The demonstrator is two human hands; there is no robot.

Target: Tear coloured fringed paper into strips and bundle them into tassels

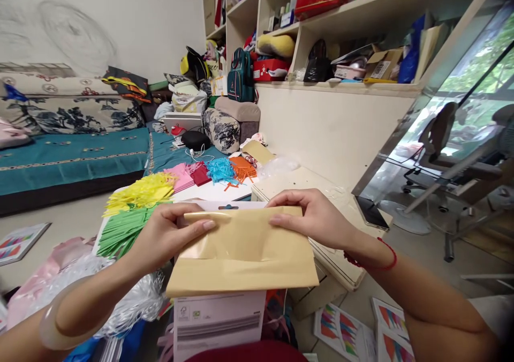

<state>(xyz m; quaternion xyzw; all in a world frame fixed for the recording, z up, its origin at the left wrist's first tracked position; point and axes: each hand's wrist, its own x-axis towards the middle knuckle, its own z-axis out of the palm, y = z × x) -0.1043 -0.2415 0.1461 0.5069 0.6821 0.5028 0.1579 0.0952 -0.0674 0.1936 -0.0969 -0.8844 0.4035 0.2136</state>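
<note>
A glossy tan paper sheet [244, 239], creased across its width, is held up in front of me by both hands. My left hand [172, 231] pinches its upper left corner, thumb on the near face and fingers behind. At the upper right, my right hand [305, 217] grips the edge the same way. Behind the sheet is a white printed card [219, 324] with a hang hole at its top; its middle is hidden by the tan sheet. Fringed green paper strips [126, 231] and yellow strips [140, 190] lie to the left of my hands.
Pink paper [184, 177], blue strips [221, 169] and orange strips [242, 168] lie on the far part of the table. A phone [371, 212] rests at the right. White shiny strands [136, 298] are at lower left. Printed packs [345, 332] lie on the floor.
</note>
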